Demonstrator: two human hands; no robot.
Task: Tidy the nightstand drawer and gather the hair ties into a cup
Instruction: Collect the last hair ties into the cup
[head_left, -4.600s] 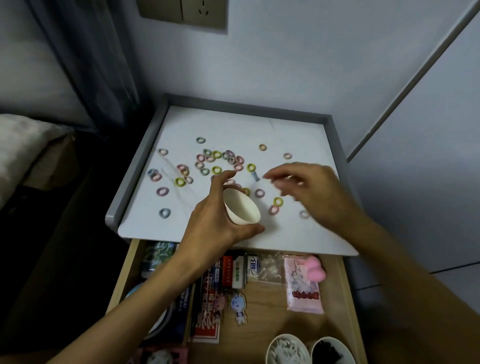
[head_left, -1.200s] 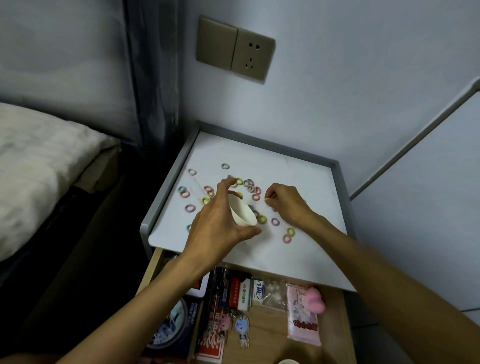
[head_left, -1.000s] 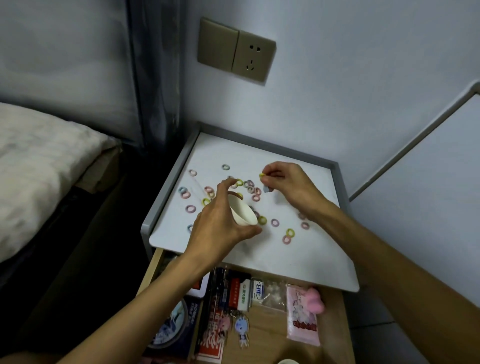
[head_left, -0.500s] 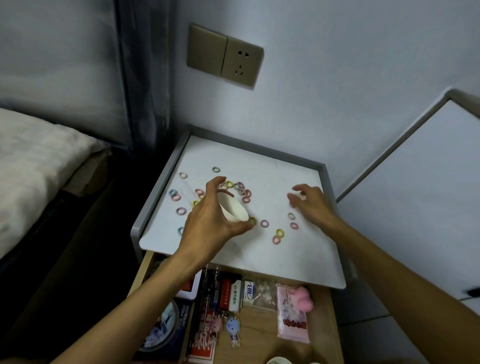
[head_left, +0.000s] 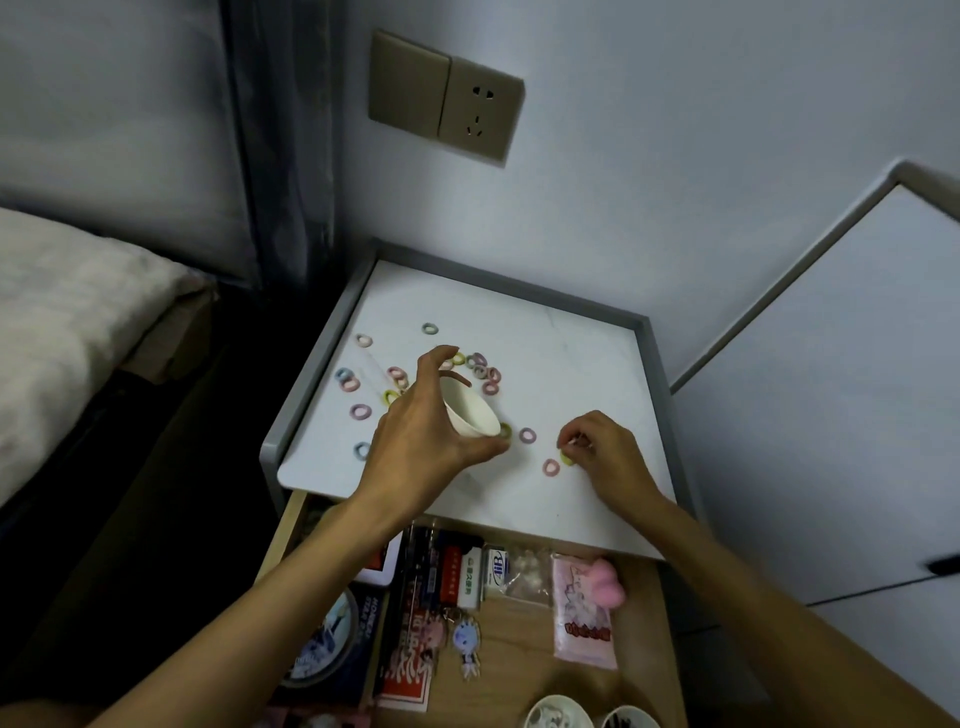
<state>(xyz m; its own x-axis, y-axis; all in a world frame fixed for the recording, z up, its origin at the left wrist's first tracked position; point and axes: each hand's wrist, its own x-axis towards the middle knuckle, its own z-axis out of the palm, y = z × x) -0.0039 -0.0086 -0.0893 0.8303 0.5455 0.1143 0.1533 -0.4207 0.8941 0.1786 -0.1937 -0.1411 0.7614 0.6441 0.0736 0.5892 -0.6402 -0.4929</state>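
Left fingers (head_left: 434, 359) gripped the cup (head_left: 470, 410); right fingers (head_left: 572, 431) curled, on what I cannot tell.
Most hair ties (head_left: 527, 435) lay ungathered around my fingers.

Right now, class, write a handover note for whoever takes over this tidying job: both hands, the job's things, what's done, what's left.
Left hand grips the paper cup, tilted, over the nightstand top.
Right hand curls over a yellow-green hair tie; grip unclear.
Many hair ties lie loose on the top.
Done: unknown, cup contents not visible.
To do: gather the ties, tidy the open drawer.
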